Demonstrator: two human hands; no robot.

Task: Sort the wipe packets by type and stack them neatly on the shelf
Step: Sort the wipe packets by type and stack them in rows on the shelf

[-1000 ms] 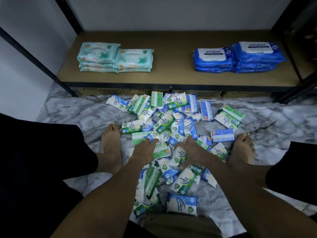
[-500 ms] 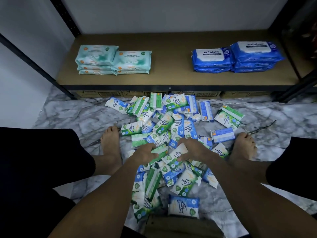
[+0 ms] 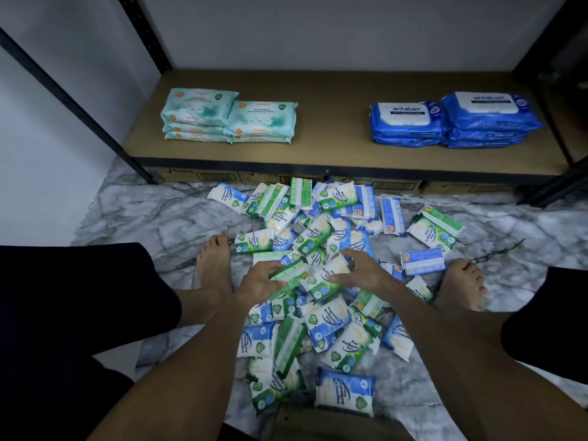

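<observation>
The main risk we see is mixing types: our left hand (image 3: 259,283) is curled around a green pine packet (image 3: 288,275) while our right hand (image 3: 359,272) is clasped over a white-and-green packet (image 3: 324,276) touching it, and with blue and green small packets overlapping everywhere in the pile (image 3: 327,281), a wrong one could come up with the grab, or a slick one slip free and slide back in. Both hands look closed on packets rather than spread flat, though the fingertips are partly hidden beneath the wrappers. The pile lies on the marble floor (image 3: 152,224) between our bare feet, just in front of the shelf (image 3: 334,154). The small packets are glossy soft pouches, some green-banded and marked Pine, others blue-banded and marked Fragrance Free, many lying crooked or face down. On the shelf, teal packs (image 3: 229,119) stand stacked at the left and blue antabax packs (image 3: 455,120) at the right, with bare board between them
</observation>
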